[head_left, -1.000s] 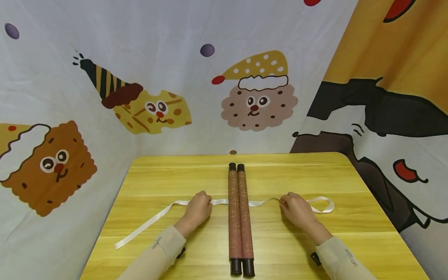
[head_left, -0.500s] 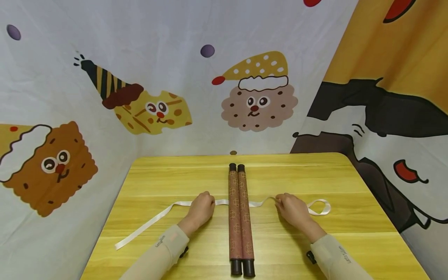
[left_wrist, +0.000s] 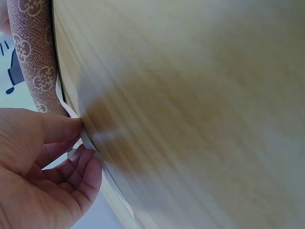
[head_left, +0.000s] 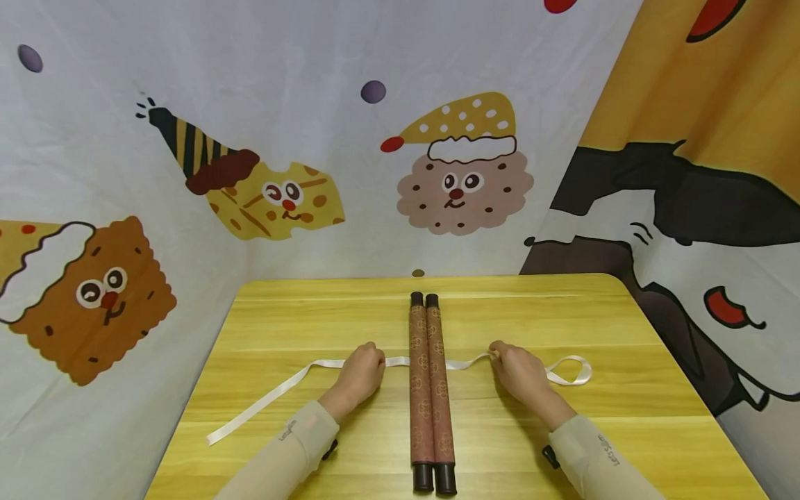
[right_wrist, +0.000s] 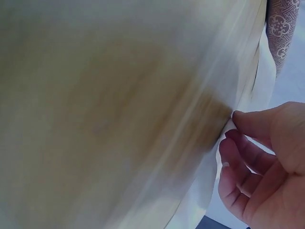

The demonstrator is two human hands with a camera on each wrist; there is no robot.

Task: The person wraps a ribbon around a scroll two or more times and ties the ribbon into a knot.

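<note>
Two slim scroll rolls (head_left: pixel 430 389) in patterned reddish-brown covering, with black end caps, lie side by side down the middle of the table. A white ribbon (head_left: pixel 395 361) passes beneath them and comes out on both sides. My left hand (head_left: pixel 359 375) pinches the ribbon just left of the rolls; the left wrist view shows thumb and fingers (left_wrist: pixel 88 176) meeting on it at the tabletop. To the right of the rolls, my right hand (head_left: pixel 520 375) pinches the ribbon between thumb and fingers (right_wrist: pixel 238 157). Its end beyond that hand curves into a loop.
The yellow wood-grain table (head_left: pixel 300 312) has rounded far corners. Behind it hangs a white curtain (head_left: pixel 300 83) printed with cartoon food, and a coloured cartoon cloth (head_left: pixel 687 194) covers the right side. The ribbon's left tail (head_left: pixel 256 406) trails toward the table's left edge.
Both hands have moved slightly inward toward the rolls, the right one more, keeping hold of the ribbon. The ribbon loop on the right has shifted a little left.
</note>
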